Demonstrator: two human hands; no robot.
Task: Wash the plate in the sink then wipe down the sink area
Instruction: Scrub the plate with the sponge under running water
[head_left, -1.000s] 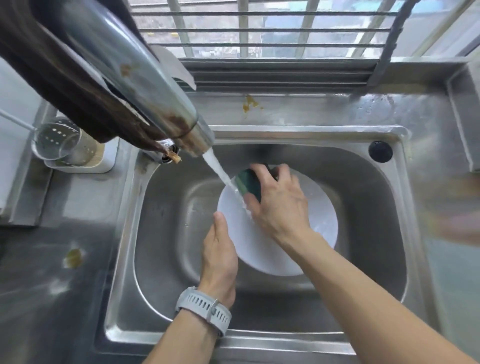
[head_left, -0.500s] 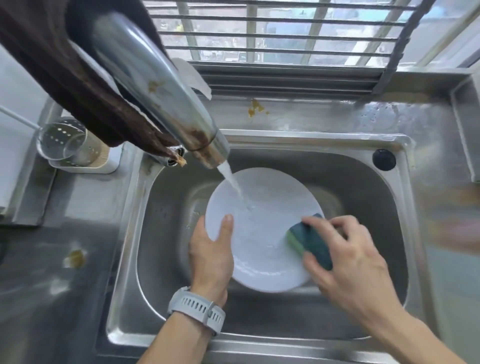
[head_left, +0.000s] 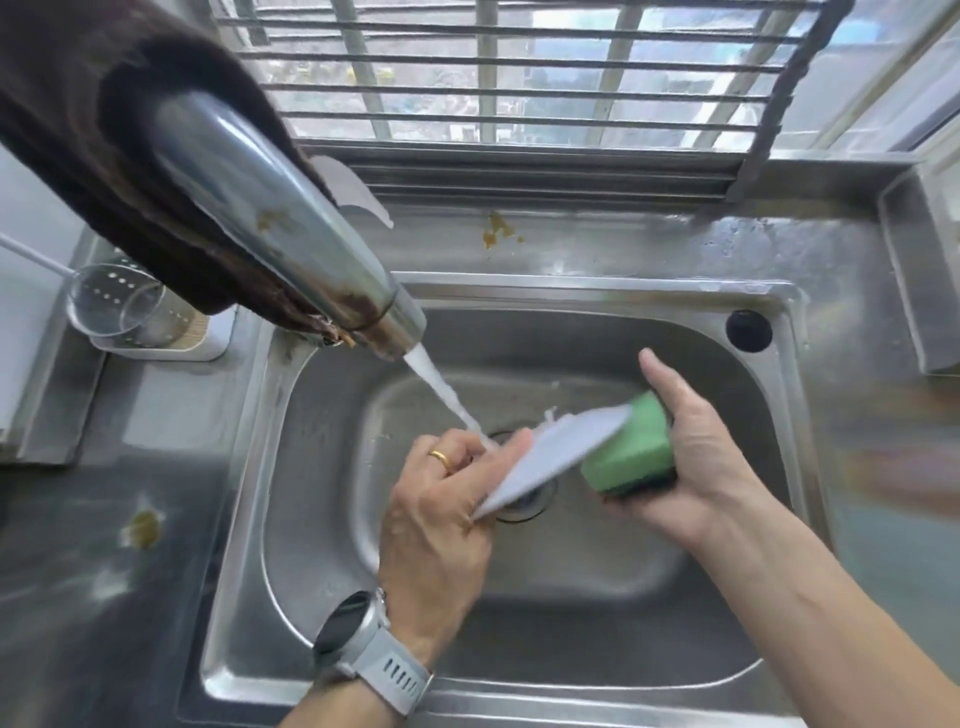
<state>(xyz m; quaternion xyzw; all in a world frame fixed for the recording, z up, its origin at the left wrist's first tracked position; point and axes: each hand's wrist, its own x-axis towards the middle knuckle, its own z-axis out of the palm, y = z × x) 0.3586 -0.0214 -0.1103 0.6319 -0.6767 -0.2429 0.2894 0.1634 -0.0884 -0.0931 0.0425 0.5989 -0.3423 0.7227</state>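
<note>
Left hand (head_left: 436, 514) grips tilted plate (head_left: 550, 457); right hand (head_left: 691, 457) grips sponge (head_left: 631, 452). Best to hold tight, rub under water (head_left: 441, 392).

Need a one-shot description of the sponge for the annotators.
Start at the steel sink, where the tap runs. The right hand grips the sponge against the tilted white plate. It is the only green thing, a soft block with a dark underside.

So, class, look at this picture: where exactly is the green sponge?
In the head view, the green sponge is gripped in the right hand, over the sink right of the drain, against the tilted plate's right edge.
</note>
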